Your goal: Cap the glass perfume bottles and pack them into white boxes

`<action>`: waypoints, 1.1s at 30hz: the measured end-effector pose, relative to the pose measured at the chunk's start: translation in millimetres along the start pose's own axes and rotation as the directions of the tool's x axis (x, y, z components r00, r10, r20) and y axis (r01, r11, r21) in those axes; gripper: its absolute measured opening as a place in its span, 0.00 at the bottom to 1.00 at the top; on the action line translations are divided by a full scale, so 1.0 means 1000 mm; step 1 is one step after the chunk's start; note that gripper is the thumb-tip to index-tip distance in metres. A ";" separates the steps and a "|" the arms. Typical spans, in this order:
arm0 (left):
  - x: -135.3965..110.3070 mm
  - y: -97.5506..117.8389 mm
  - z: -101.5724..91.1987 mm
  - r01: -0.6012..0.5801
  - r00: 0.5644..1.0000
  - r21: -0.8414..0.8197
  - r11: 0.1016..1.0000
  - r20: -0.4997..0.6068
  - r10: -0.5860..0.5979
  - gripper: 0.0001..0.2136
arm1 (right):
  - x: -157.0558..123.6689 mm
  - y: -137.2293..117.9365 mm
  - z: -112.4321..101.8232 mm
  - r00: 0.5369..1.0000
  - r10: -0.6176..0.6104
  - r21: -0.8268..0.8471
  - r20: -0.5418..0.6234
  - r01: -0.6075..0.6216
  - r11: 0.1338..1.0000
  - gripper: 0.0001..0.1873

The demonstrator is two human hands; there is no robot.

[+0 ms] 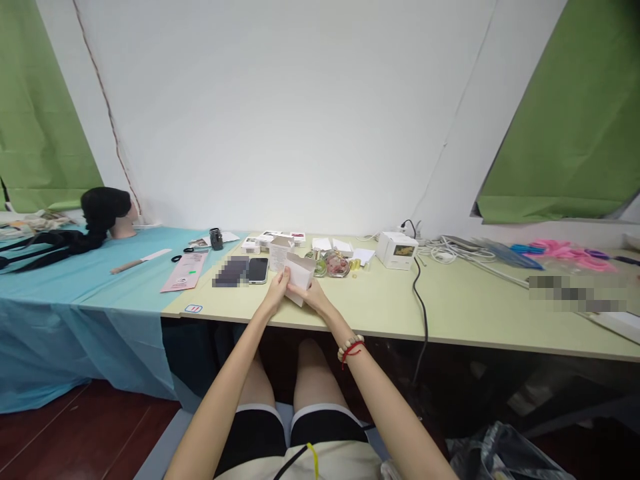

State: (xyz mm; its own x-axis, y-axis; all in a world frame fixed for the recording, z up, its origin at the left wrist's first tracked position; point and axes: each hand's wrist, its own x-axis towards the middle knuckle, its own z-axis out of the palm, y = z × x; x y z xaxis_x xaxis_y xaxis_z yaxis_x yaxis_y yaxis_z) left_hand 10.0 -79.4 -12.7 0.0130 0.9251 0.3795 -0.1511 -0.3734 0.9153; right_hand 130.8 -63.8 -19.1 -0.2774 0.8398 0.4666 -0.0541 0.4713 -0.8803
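Observation:
Between both hands, over the table's front edge, is a small white cardboard box with its upper flap standing up. My left hand grips its left side, the thumb up along the card. From the right, my right hand has its fingers closed round the lower part of the box. Just behind stands another open white box with print on it. Close by on the right lie round clear cases, one with green contents and one with reddish contents.
A phone lies left of the hands. Small gold-coloured pieces and a white picture box are to the right. A black cable hangs over the table edge. Further left are a pink packet and a mannequin head.

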 end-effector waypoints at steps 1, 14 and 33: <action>0.000 0.000 0.000 0.006 1.000 -0.005 1.000 0.008 -0.006 0.26 | 0.000 0.001 0.000 1.000 -0.005 0.014 0.018 0.005 1.000 0.24; 0.002 -0.004 -0.003 -0.096 0.994 0.036 0.995 -0.055 0.098 0.24 | 0.004 -0.002 0.001 0.986 -0.025 -0.089 -0.166 0.010 0.996 0.26; 0.036 0.008 -0.003 -0.149 0.893 0.582 0.800 -0.268 0.361 0.26 | 0.003 0.001 -0.004 0.961 0.119 -0.054 -0.249 -0.136 0.989 0.24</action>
State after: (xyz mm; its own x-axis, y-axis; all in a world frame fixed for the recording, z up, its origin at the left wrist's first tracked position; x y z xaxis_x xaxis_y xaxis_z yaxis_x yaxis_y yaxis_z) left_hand 5.9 -48.4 7.7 -0.3079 0.7098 0.6335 0.4520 -0.4768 0.7539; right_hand 134.0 -59.8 -17.7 -0.0341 0.9303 0.3652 0.0358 0.3663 -0.9298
